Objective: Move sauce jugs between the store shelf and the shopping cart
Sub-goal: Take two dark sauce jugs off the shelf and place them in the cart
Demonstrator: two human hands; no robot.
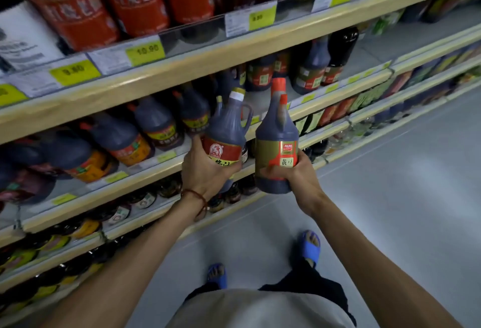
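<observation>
Long store shelf [182, 72] packed with dark sauce jugs. In front of it, held upright in the air — two jugs: the right hand [299, 176] grips a gold-labelled jug [276, 145], the left hand [205, 174] wraps a red-labelled jug [227, 135].

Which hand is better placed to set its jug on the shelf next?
Left, probably: the left hand holds the red-label jug at the shelf edge, while the right hand holds the gold-label jug farther out from it.
</observation>
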